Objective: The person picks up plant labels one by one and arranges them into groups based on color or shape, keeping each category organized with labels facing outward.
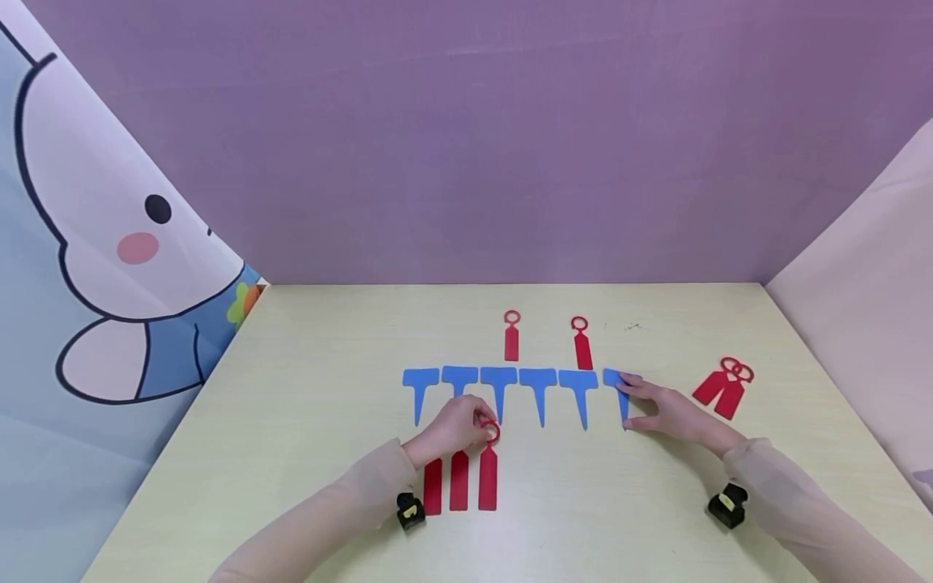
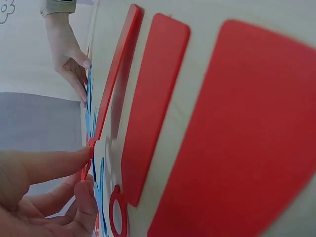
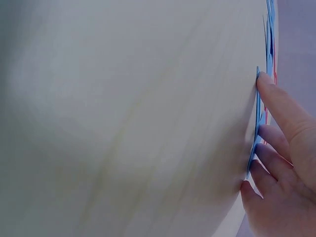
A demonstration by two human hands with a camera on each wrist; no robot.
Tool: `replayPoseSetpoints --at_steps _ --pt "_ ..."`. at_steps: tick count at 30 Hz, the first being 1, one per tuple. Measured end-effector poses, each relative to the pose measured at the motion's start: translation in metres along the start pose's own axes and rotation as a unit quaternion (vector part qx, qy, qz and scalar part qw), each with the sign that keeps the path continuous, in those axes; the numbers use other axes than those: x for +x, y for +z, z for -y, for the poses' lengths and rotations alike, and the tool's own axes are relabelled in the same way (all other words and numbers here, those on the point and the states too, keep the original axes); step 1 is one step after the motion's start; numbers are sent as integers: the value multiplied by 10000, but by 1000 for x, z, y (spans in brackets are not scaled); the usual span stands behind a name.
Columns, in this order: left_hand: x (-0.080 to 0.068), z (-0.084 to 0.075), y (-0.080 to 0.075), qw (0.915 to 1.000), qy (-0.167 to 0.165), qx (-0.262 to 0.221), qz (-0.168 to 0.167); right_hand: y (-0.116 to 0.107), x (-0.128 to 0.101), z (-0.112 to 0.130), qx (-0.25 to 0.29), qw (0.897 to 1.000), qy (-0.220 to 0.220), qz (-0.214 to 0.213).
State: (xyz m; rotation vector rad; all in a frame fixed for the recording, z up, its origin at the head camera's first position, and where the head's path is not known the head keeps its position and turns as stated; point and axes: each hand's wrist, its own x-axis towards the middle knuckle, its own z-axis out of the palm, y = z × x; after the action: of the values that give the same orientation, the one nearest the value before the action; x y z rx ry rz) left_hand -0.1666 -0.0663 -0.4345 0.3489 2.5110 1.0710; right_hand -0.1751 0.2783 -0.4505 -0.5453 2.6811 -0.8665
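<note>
In the head view my left hand (image 1: 459, 425) pinches the ring of a red tag (image 1: 488, 479), the rightmost of three red tags in the foreground. The left wrist view shows thumb and forefinger on that ring, with the held tag's strip (image 2: 118, 74) raised off the table at one end. My right hand (image 1: 666, 413) touches the rightmost blue T-shaped plant label (image 1: 615, 379) with fairly straight fingers. Its thumb is near the pointed tip and its other fingers lie at the crossbar. More blue T-shaped labels (image 1: 538, 377) line up to the left, points toward me.
Behind the blue row lie two separate red tags (image 1: 512, 344) (image 1: 583, 353). Two overlapping red tags (image 1: 729, 401) lie at the right. The pale wooden table (image 1: 291, 364) meets a purple backdrop (image 1: 466, 162) at its far edge. A cartoon-printed cloth (image 1: 95, 324) hangs at the left.
</note>
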Motion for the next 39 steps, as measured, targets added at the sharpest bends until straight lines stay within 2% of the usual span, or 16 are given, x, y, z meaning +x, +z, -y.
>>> replayPoseSetpoints --at_steps 8,18,24,29,34,39 --pt "1 1 0 10000 -34 -28 29 0 0 0 -28 10000 -50 -22" --pt "3 4 2 9999 77 150 16 2 2 -6 -63 10000 -50 -35" --pt "2 5 1 10000 33 58 23 2 2 -4 -63 10000 -36 -42" --pt "-3 3 -7 9999 11 -134 -19 2 1 -3 -30 10000 26 -15" --pt "-5 5 -18 10000 33 -39 -12 2 1 -4 -31 10000 51 29" --pt "-10 8 -30 9992 382 88 -22 3 2 -6 -55 10000 48 17"
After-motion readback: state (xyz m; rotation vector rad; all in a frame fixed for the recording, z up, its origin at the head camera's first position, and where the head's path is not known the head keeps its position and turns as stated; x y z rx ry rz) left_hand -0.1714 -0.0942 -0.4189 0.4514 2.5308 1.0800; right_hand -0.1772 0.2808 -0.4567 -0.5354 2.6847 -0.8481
